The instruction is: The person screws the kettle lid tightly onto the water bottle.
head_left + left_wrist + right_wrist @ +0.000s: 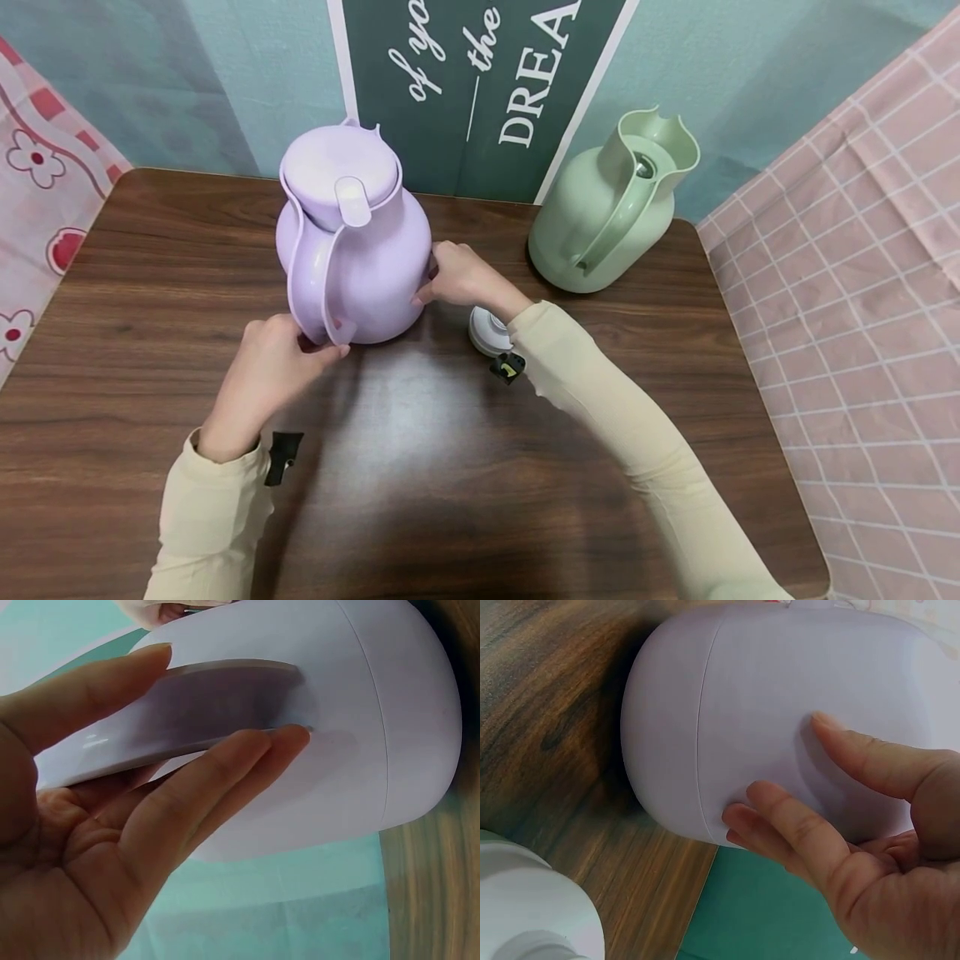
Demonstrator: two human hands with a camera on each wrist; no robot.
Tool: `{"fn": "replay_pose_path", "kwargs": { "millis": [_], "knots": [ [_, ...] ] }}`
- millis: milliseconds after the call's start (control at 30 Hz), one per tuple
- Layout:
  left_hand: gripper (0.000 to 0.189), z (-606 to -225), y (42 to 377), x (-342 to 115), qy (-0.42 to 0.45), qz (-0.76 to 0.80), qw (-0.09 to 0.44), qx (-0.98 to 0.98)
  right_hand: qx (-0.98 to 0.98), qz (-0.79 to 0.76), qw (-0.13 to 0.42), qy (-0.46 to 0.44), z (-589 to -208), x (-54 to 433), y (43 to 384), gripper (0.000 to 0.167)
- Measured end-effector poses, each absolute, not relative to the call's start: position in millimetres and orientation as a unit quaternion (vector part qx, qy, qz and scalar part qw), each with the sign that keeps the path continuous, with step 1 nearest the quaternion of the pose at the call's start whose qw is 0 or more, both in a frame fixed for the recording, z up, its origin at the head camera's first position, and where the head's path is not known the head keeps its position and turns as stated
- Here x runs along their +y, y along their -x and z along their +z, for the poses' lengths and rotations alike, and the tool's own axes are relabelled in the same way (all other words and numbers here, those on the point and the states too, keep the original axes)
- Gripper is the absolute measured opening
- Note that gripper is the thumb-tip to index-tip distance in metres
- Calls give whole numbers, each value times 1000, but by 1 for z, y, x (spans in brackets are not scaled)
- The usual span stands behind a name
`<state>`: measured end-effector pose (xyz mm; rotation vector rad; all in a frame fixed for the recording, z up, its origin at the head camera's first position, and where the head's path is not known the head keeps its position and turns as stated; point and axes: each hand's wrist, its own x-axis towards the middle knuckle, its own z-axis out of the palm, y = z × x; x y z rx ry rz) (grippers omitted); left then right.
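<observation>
A lavender thermos jug (378, 275) with its lid (337, 167) in place stands upright near the back of the table. My left hand (273, 362) pinches the lower part of its handle (217, 705), thumb on one side and fingers on the other. On the jug's right side, my right hand (465, 275) rests its fingertips and thumb against the smooth body, as the right wrist view shows. A round white stopper (486, 335) lies on the table beneath my right wrist, partly covered by the sleeve in the head view.
A green thermos jug (577, 225) with no lid stands at the back right, its open neck showing. Behind the brown wooden table (420, 500) hangs a teal cloth with a dark green lettered panel (465, 100). Pink checked cloth (840, 275) borders the right side.
</observation>
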<state>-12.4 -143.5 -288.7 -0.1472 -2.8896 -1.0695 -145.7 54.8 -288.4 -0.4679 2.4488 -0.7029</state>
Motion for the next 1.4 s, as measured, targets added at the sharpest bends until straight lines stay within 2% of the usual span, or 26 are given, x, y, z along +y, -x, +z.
{"fn": "replay_pose_path", "kwargs": {
  "millis": [600,967,1267,1400],
  "knots": [
    [24,-289,19,-158,32,-334,24,-942,915,-265,254,168,-292,39,152,38],
    [24,-289,24,-168,20,-332,32,-943,917,-277,237,161,-292,28,153,56],
    [28,-290,30,-175,17,-324,21,-946,920,-271,233,162,-295,23,157,51],
    [29,-289,31,-176,7,-323,12,-946,922,-267,225,168,-296,21,158,43]
  ]
}}
